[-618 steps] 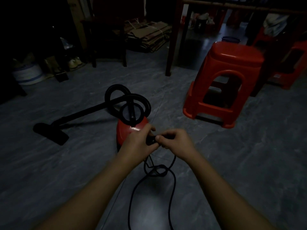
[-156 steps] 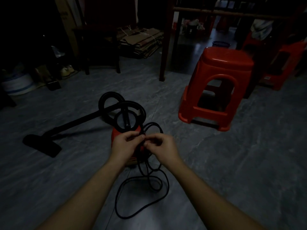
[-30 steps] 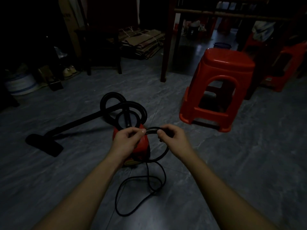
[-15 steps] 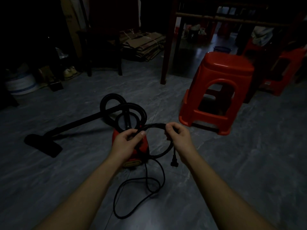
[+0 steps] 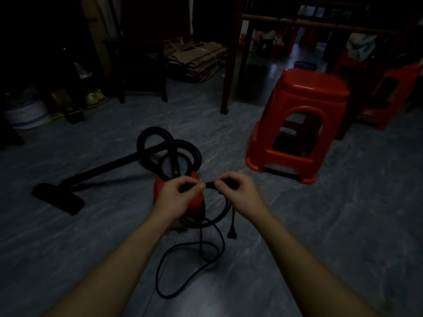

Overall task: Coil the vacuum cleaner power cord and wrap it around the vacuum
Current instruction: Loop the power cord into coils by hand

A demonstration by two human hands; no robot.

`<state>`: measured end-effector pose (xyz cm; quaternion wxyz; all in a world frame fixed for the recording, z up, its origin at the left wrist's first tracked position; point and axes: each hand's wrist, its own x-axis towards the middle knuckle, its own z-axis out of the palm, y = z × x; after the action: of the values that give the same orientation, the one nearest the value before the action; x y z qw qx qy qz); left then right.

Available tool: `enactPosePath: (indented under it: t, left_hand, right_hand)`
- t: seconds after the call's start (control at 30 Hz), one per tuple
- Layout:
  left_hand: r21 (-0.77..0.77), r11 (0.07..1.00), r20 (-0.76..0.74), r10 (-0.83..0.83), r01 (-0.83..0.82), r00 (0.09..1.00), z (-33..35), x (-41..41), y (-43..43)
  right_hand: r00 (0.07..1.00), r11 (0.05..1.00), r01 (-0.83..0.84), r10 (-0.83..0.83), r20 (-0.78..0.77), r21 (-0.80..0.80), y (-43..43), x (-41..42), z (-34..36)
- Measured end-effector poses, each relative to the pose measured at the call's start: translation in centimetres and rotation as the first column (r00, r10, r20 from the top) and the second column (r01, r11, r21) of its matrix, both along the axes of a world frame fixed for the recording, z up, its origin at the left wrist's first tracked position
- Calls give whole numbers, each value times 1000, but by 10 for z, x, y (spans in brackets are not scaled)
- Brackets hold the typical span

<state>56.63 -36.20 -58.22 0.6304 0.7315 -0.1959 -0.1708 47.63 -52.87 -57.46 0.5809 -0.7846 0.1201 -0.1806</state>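
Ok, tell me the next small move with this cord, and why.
Probably gather one more loop. The left hand and right hand both pinch the coiled power cord above the vacuum. A loose loop lies on the floor and the plug dangles free, so the right hand could slide down and lift that slack into the coil.

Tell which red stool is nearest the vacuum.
The full-view red plastic stool standing just right of the vacuum cleaner. The other red stool is farther back at the right edge, partly hidden behind it.
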Motion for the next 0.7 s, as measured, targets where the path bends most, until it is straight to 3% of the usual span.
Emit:
enactPosePath:
  t: [0.13,0.27,0.4,0.53,0.7]
  left_hand:
    - [88,991,145,-114,102,983,-1,-4,1]
    - [125,983,219,-160,134,963,2,-2,6]
    - [177,971,310,-210,161,927,0,-7,8]
    - [235,954,299,-251,183,921,-6,-7,16]
    - [205,960,284,-245,191,927,0,-13,13]
  right_hand:
    - [987,969,-146,129,-96,-201,5,-5,0]
    - [974,926,-161,92,-209,-342,-8,-15,-14]
    - [991,923,-55,5,-130,-381,-14,-21,-9]
    - [998,913,-16,-12,-64,-407,-21,-36,-3]
    - [991,935,-34,-15,-135,-353,-25,-46,-5]
